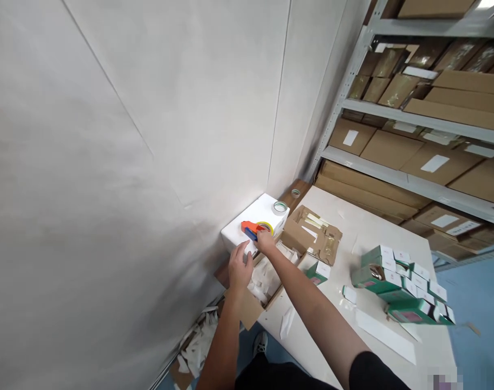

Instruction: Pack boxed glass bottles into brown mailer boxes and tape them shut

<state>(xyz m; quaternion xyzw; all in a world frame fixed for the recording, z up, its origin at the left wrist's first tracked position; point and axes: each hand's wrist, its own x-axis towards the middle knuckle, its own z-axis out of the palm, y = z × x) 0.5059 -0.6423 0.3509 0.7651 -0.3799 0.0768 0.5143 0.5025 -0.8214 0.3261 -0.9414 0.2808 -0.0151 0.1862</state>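
On the white box [234, 232] against the wall lies an orange and blue tape dispenser [250, 227] with a yellow-rimmed tape roll. My right hand [265, 242] is closed around its near end. Just to the left, my left hand [240, 266] is raised by the box's front edge, fingers apart and curved, with nothing visible in them. Below both hands stands an open carton [267, 279] filled with white paper scraps. A clear tape roll [280, 207] rests on the white box's far corner.
Flattened brown cardboard [312, 233] lies on the white table [352, 227]. Several green and white boxes [405, 287] stand on the right, with a white strip [387, 336] in front. A metal shelf [413, 122] full of cartons rises behind. Paper scraps [200, 338] litter the floor by the wall.
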